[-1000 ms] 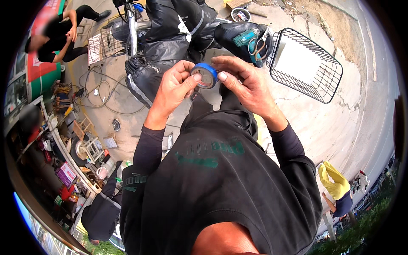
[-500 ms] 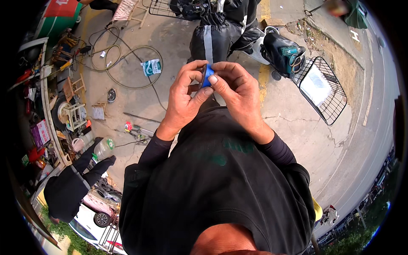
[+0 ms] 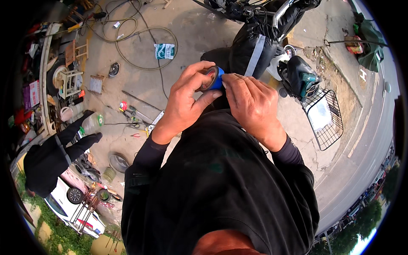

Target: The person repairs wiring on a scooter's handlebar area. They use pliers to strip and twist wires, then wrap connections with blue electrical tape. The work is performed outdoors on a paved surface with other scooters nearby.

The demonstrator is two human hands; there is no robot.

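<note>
A roll of blue tape (image 3: 218,79) with a dark, hollow core is held up in front of my chest. My left hand (image 3: 182,104) grips the roll, its fingers reaching into the core and its thumb along the lower edge. At the roll's right side my right hand (image 3: 255,108) pinches the tape surface between thumb and fingertips; whether a tape end is lifted there cannot be seen. Just beyond my hands is a two-wheeler's black padded cover (image 3: 248,51) with a grey stripe.
A coiled hose (image 3: 142,67) and a teal-and-white packet (image 3: 165,51) lie on the ground. Hand tools (image 3: 138,114) are scattered to the left, near a wooden stool (image 3: 75,53). A person in dark clothes (image 3: 44,163) is at lower left. A wire basket (image 3: 327,125) is at right.
The roll has moved slightly right and turned, showing its core more. My right hand has gone from an upright pinch to bent fingers on its right side. The whole view has shifted.
</note>
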